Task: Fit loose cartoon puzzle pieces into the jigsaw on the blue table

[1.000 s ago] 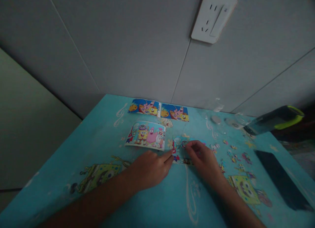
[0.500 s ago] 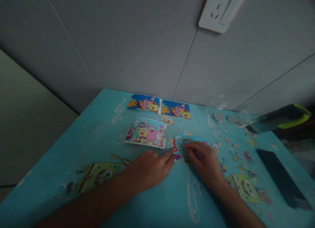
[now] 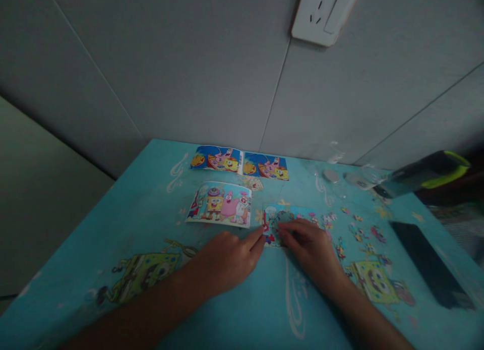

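Observation:
A partly assembled jigsaw puzzle point(image 3: 270, 213) with cartoon figures lies flat on the table in front of me. My left hand point(image 3: 236, 256) rests at its left edge, with stretched fingertips touching the lower left side. Over the middle of the puzzle is my right hand point(image 3: 308, 239), thumb and index finger pinched together and hiding part of the picture. Whatever sits between those fingertips is too small to make out. Left of the puzzle lies a picture card point(image 3: 219, 203) of cartoon figures, its edges slightly curled.
Two joined blue picture cards point(image 3: 264, 166) lie near the wall. Loose puzzle pieces point(image 3: 357, 232) are scattered to the right, beside a dark flat object point(image 3: 429, 264). A clear bottle point(image 3: 363, 181) and a dark bottle with a lime-green edge point(image 3: 423, 173) lie at the back right.
The view has shifted slightly. My right fingertips have moved a little lower and left over the puzzle. My left hand stays at the puzzle's left edge.

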The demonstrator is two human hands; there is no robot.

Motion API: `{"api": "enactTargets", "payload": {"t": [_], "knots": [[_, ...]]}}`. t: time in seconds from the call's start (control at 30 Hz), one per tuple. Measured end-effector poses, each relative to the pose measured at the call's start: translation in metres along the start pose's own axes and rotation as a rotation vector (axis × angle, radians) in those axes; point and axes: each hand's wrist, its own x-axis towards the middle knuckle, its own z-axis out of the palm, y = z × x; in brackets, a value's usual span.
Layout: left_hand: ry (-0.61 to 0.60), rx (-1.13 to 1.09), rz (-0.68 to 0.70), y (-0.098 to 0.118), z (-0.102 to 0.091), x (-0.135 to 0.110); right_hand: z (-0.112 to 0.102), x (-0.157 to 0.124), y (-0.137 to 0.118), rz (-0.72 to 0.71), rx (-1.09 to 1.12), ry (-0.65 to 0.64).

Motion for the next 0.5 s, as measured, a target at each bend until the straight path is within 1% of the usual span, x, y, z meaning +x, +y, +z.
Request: {"api": "enactTargets", "payload": {"t": [0.13, 0.3, 0.5], "knots": [[-0.003, -0.019, -0.011, 0.0005, 0.0008, 0.0006, -0.0027, -0.0001, 0.0036, -0.028, -0.009, -0.074], [-0.02, 0.0, 0.016, -0.0004, -0.004, -0.0004, -0.0067, -0.0045, 0.0081, -0.068, -0.038, -0.129], [-0.044, -0.01, 0.025, -0.0019, -0.0032, -0.0009, -0.0055, -0.0082, 0.0074, -0.167, -0.137, -0.076]]}}
